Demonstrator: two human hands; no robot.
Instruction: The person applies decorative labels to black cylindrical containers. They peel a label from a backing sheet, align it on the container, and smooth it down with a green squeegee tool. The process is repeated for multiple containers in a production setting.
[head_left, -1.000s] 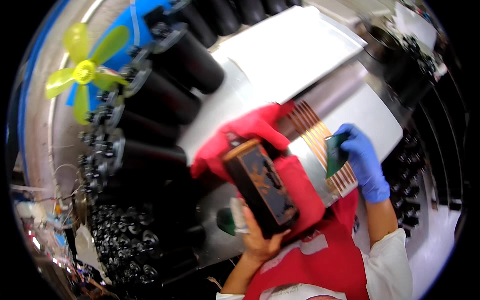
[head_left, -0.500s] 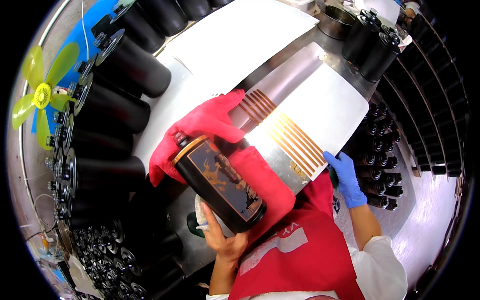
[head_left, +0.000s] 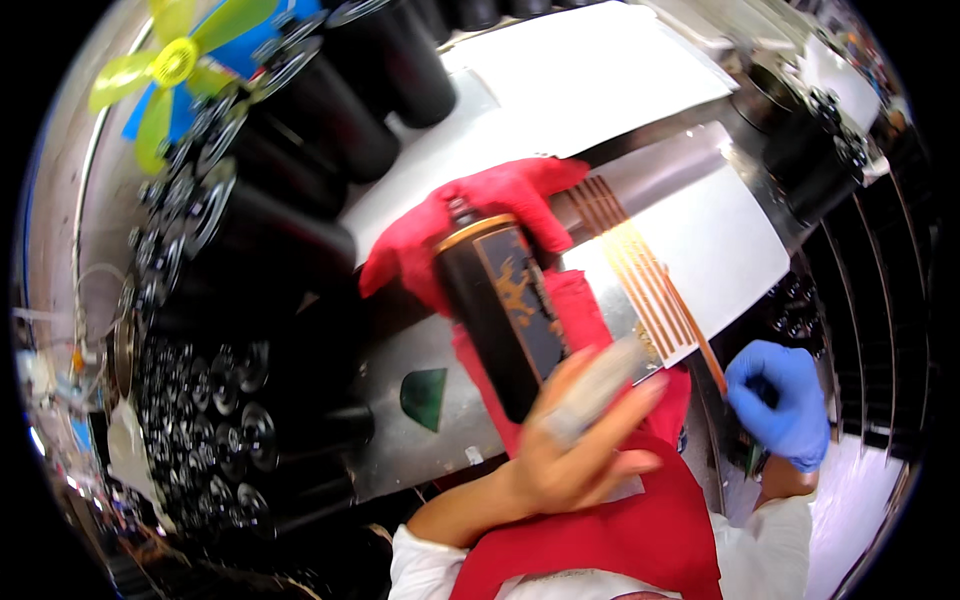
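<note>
A black bottle (head_left: 470,305) with a gold shoulder band and a gold-and-grey picture panel lies tilted on a red cloth (head_left: 410,240). My left hand (head_left: 565,470) is over its lower end, blurred, fingers spread and apart; a pale wrap (head_left: 590,395) covers one finger. Whether this hand touches the bottle I cannot tell. In a blue glove, my right hand (head_left: 785,405) pinches the end of a thin brown-gold strip (head_left: 700,335). The strip's far end reaches the white sheet (head_left: 735,250), where several similar strips (head_left: 635,275) lie in a row.
A dark green rounded piece (head_left: 424,397) lies on the metal table (head_left: 395,455). Large black bottles (head_left: 330,110) crowd the left, smaller ones (head_left: 215,420) below them. A yellow-green fan (head_left: 175,62) stands far left. More black bottles (head_left: 810,170) and a metal pot (head_left: 765,98) are far right.
My left hand has left the bottle's side and moved right, its fingers spreading. My right hand has drawn one strip off the sheet toward the lower right. The whole view has shifted.
</note>
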